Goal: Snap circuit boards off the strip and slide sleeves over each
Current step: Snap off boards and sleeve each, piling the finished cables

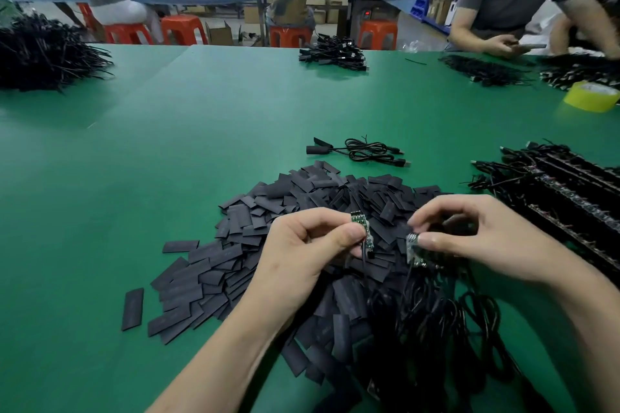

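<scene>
My left hand point(303, 245) pinches a small green circuit board point(464, 230) between thumb and fingers, a thin black wire hanging from it. A short gap to the right, my right hand point(476, 233) pinches the rest of the board strip point(413, 250), whose black cables trail down toward me. Both hands hover over a wide heap of flat black sleeves point(302, 198) on the green table point(167, 151). The two board pieces look separated, a few centimetres apart.
Strips of boards with cables point(563, 191) lie at the right. Two finished cables point(365, 151) rest behind the heap. Cable bundles sit at the far left point(43, 54) and far middle point(332, 52). A yellow tape roll point(592, 95) stands far right, near a seated person.
</scene>
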